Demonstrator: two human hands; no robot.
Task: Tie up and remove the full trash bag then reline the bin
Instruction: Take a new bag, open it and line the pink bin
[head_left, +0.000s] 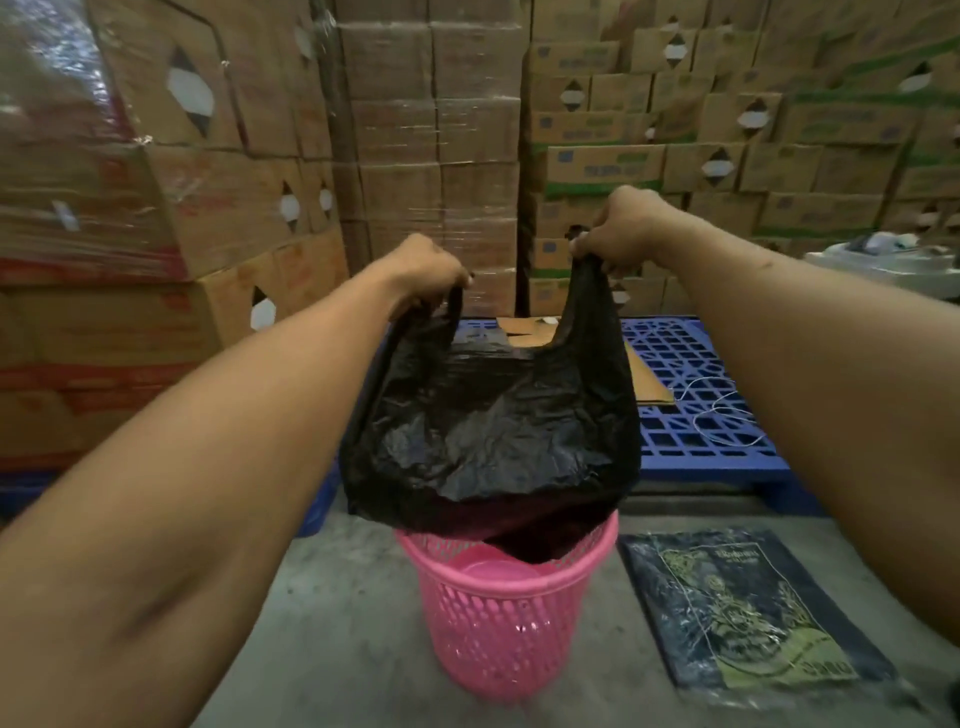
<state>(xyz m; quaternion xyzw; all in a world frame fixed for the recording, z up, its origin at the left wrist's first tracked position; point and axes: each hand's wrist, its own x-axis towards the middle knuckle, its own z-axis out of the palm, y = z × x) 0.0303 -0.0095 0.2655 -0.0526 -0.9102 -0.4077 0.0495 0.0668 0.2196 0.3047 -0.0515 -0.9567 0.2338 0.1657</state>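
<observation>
Two bare hands hold a crinkled black plastic handle bag (488, 431) up over the pink perforated plastic waste bin (498, 618). Your left hand (426, 273) has its fingers curled tight round the left handle loop, and your right hand (621, 228), a little higher, has its fingers closed round the right loop. The bag hangs with its long axis upright: handles up, mouth stretched open between your fists, bottom corner pointing down and dipping just inside the bin's rim on the far side. The bin stands upright on the grey concrete floor (337, 623), its mouth facing up and its pink base showing inside. Just to the right of the bin, a flat dark packet with yellow-green print (748, 613) lies on the floor. Behind the bag sits a blue plastic lattice pallet (696, 415), and stacked brown cardboard cartons (436, 130) fill the background.
</observation>
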